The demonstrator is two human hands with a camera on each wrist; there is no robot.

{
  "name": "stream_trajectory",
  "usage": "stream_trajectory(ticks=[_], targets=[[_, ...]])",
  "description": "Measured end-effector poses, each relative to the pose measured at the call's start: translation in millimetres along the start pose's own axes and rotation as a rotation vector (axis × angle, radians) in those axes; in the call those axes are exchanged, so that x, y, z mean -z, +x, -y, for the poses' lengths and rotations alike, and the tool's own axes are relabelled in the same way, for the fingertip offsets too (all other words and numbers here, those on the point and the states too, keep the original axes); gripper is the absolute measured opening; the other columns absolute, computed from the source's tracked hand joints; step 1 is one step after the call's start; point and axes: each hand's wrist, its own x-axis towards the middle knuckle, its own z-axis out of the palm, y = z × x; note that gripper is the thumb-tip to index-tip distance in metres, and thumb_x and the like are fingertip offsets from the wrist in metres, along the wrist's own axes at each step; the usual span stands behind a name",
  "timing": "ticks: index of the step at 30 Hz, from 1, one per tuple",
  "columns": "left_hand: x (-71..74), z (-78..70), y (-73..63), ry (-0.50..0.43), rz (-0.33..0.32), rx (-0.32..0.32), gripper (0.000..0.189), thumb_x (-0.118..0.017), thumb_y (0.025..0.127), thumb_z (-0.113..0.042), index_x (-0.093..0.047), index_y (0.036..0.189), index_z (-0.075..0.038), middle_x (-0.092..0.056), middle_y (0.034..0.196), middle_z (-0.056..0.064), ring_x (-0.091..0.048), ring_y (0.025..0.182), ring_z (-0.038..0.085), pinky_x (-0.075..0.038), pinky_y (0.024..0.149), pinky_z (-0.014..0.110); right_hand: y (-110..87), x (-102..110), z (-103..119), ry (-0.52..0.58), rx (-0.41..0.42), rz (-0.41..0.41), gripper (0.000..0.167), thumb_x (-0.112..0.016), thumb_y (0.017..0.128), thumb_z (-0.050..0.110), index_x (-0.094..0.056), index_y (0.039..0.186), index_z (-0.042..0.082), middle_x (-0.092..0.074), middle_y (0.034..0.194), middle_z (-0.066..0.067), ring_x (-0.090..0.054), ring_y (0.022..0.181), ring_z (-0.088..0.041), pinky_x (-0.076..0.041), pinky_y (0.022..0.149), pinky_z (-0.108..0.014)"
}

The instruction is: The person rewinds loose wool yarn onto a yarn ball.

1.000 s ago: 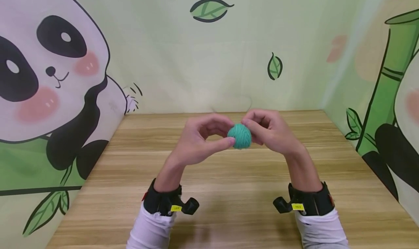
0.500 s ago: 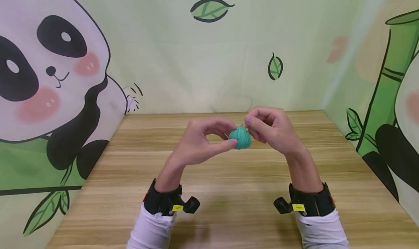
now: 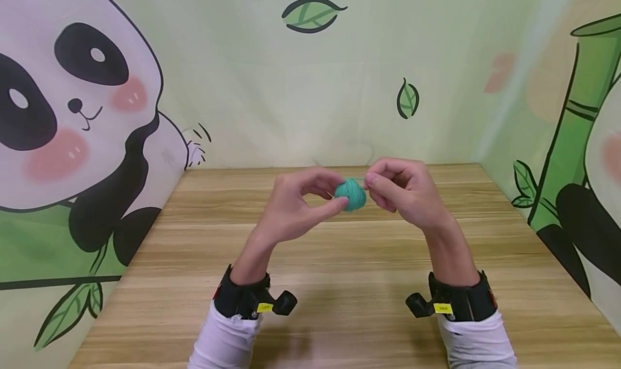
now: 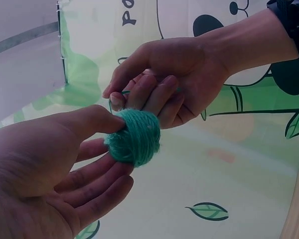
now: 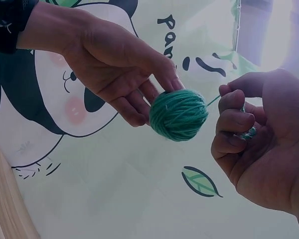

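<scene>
A small teal ball of yarn (image 3: 352,195) is up above the table between my two hands. My left hand (image 3: 303,203) pinches it from the left, thumb on the near side and fingers behind. In the left wrist view the wound strands of the yarn ball (image 4: 135,138) show clearly. My right hand (image 3: 402,193) pinches a strand of yarn (image 5: 214,100) between thumb and forefinger, and it runs taut to the ball. More teal yarn (image 5: 249,133) is tucked inside the curled fingers of the right hand (image 5: 269,134).
Beneath the hands lies a wood-grain table (image 3: 339,283). A cloth backdrop (image 3: 252,89) with pandas, leaves and bamboo stands behind it and along both sides. Each wrist wears a black strap with a small camera (image 3: 284,303).
The yarn ball has turned in the left hand and risen slightly, shifting a little left. My right hand has drawn back from it, and a short strand now shows between them.
</scene>
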Motion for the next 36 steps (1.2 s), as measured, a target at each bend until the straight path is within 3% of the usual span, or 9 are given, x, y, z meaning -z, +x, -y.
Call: stream_trajectory(ticks=[4, 10, 36], targets=[[-0.4, -0.1, 0.8, 0.007, -0.028, 0.019, 0.025, -0.090, 0.094, -0.004, -0.081, 0.117, 0.000, -0.087, 0.107, 0.012, -0.082, 0.090, 0.019, -0.073, 0.088, 0.034, -0.1, 0.0, 1.8, 0.009, 0.019, 0.001, 0.032, -0.050, 0.105, -0.017, -0.074, 0.095, 0.001, -0.054, 0.066, -0.004, -0.041, 0.051, -0.017, -0.031, 0.040, -0.035], [-0.6, -1.8, 1.2, 0.015, -0.072, 0.040, 0.026, -0.089, 0.096, -0.004, -0.081, 0.120, 0.000, -0.087, 0.108, 0.013, -0.083, 0.092, 0.021, -0.073, 0.090, 0.034, -0.6, 0.1, 2.4, 0.021, 0.027, 0.025, 0.022, -0.050, 0.106, -0.017, -0.069, 0.096, -0.011, -0.053, 0.066, -0.004, -0.041, 0.051, -0.017, -0.030, 0.040, -0.035], [-0.9, -3.4, 2.2, -0.017, -0.288, 0.056, 0.028, -0.089, 0.096, -0.005, -0.079, 0.121, 0.001, -0.086, 0.107, 0.015, -0.083, 0.095, 0.025, -0.072, 0.089, 0.031, -1.5, 1.8, -2.7, -0.012, 0.041, 0.159, 0.016, -0.062, 0.112, -0.003, -0.073, 0.100, 0.000, -0.048, 0.065, -0.006, -0.040, 0.052, -0.016, -0.031, 0.041, -0.031]])
